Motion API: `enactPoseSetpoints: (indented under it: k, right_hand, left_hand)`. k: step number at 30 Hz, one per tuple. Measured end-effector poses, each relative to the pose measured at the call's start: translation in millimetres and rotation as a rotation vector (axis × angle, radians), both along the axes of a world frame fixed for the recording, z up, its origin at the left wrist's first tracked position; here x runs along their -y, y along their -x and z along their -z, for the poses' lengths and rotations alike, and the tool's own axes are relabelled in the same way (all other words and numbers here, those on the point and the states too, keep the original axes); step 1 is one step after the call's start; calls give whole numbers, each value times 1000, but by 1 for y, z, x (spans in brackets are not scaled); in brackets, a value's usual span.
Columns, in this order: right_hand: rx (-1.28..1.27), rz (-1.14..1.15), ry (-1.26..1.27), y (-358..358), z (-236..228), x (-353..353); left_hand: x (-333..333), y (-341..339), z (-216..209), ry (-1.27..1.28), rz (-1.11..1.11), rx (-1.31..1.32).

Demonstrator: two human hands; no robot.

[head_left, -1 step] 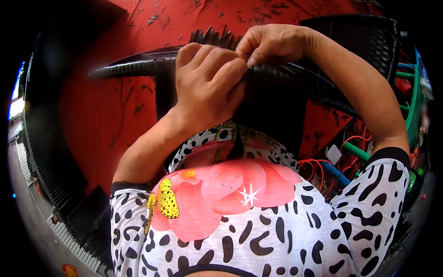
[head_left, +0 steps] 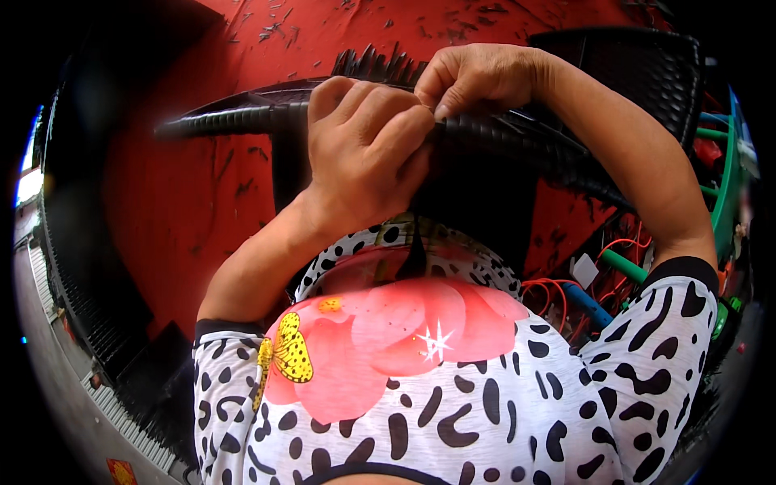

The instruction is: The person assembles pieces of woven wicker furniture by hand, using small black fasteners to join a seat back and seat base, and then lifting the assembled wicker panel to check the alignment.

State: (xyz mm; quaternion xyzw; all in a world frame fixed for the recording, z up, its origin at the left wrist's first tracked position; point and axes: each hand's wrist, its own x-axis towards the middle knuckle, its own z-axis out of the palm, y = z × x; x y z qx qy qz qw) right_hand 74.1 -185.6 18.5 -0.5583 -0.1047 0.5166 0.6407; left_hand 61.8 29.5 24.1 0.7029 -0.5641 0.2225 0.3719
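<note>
Black rail (head_left: 230,120) lies directly ahead of the torso, long axis running left to right across the body, right part bending nearer the wearer. Both hands at its middle, almost touching each other. Left hand (head_left: 364,145) curled over the rail, gripping it; palm side hidden. Right hand (head_left: 473,77) just right and slightly farther out, thumb and forefinger pinched together at the rail; what sits between them, cannot tell. Fringe of black strips (head_left: 372,66) stands just beyond the left knuckles, its right end beside the right fingers.
</note>
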Motion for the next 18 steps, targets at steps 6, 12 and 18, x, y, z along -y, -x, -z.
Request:
enactPoseSetpoints:
  k: [6, 12, 18]
  right_hand:
    - [-13, -117, -1, 13, 13, -27]
    - [-40, -244, 35, 18, 32, -48]
    - [-64, -291, 33, 26, 40, -62]
  left_hand:
    - [-22, 25, 1, -57, -56, -71]
    - [-44, 48, 15, -128, -79, -164]
    - [-56, 62, 22, -157, -125, -214]
